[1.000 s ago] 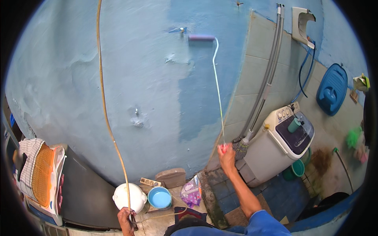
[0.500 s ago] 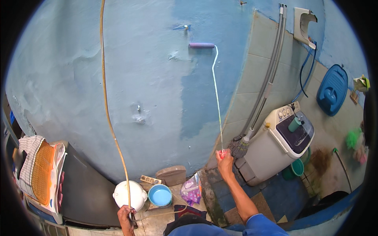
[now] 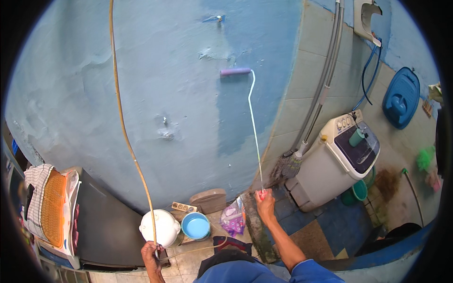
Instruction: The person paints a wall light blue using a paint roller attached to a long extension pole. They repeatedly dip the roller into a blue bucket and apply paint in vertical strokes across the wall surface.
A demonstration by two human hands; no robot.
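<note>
The wall (image 3: 188,104) is softly lit, and a faint shadow is cast beneath the roller (image 3: 235,72). Glare is caught on the washing machine's lid (image 3: 361,154). Straight edges are bent toward the blackened rim.

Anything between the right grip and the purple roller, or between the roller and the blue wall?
Nothing visible. The right grip holds the red handle, and the rod runs clear to the purple roller; no object shows between it and the blue wall. The tan hose stands off to the left.
</note>
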